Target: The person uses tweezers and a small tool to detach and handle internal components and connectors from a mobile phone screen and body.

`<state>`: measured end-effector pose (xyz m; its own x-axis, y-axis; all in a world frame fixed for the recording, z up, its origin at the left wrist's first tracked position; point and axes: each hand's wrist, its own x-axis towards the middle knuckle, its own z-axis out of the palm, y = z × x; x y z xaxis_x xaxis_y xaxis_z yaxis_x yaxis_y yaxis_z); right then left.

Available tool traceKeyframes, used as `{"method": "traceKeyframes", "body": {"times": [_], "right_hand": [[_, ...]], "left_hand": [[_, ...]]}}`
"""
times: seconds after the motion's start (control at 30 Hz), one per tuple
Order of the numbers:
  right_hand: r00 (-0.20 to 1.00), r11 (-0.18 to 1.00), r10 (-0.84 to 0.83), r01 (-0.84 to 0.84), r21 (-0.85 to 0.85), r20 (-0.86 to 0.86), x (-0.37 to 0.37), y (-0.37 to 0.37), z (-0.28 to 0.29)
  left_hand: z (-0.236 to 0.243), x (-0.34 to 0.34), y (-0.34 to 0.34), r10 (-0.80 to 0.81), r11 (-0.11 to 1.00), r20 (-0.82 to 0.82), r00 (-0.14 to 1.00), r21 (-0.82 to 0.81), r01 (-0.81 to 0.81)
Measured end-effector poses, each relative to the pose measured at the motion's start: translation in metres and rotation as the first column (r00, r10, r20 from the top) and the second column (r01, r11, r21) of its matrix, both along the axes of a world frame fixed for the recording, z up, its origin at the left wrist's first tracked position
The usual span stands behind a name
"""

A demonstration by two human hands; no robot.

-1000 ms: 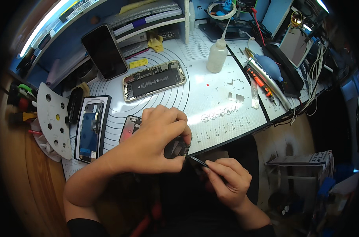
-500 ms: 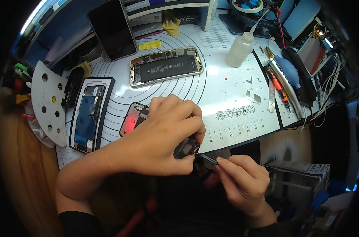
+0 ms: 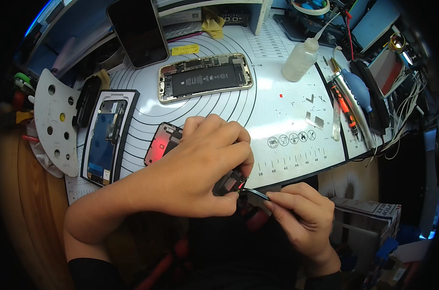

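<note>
My left hand (image 3: 195, 169) is closed over a dark phone assembly (image 3: 159, 142), which lies at the mat's front, glowing red at its left end. My thumb and fingers grip its right end (image 3: 230, 182), where small metal parts and a red speck show; the middle is hidden under my hand. My right hand (image 3: 304, 220) pinches thin dark tweezers (image 3: 255, 192), their tip at that right end; whether it touches is too small to tell. An opened phone (image 3: 205, 77) with its battery exposed lies farther back. A boxed screen part (image 3: 103, 137) lies to the left.
On the white mat (image 3: 292, 164) stand a squeeze bottle (image 3: 297, 65) and small metal pieces (image 3: 314, 120). Screwdrivers (image 3: 345, 108) and a blue blower (image 3: 357, 89) lie right. A black phone (image 3: 137, 34) leans behind. A white holed holder (image 3: 55, 121) sits left, a carton (image 3: 362, 222) below right.
The view has shifted, so the bench sits higher in frame. My right hand has brought the tweezers slightly closer to the assembly's right end. My left hand keeps its grip.
</note>
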<state>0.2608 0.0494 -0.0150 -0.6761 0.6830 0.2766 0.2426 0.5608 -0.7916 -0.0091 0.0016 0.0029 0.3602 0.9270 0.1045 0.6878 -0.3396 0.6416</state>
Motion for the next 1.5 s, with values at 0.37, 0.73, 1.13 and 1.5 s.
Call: {"method": "traceKeyframes", "body": {"times": [0.37, 0.73, 1.13, 1.5], "right_hand": [[0.999, 0.999, 0.048, -0.048, 0.004, 0.017, -0.002, 0.006, 0.007], [0.991, 0.937, -0.108, 0.073, -0.342, -0.084, -0.001, -0.014, -0.011], [0.969, 0.925, -0.177, 0.104, -0.367, -0.174, -0.002, -0.026, -0.034], [0.945, 0.850, -0.245, 0.101, -0.517, -0.217, -0.004, -0.034, -0.047]], "left_hand": [[0.001, -0.001, 0.000, -0.007, 1.000, 0.006, 1.000, -0.004, 0.007], [0.002, -0.002, 0.001, -0.019, 1.000, 0.002, 1.000, -0.011, 0.019], [0.002, -0.002, 0.002, -0.024, 1.000, 0.002, 1.000, -0.004, 0.024], [0.005, -0.002, 0.002, -0.029, 0.999, -0.003, 1.000, -0.018, 0.029]]}}
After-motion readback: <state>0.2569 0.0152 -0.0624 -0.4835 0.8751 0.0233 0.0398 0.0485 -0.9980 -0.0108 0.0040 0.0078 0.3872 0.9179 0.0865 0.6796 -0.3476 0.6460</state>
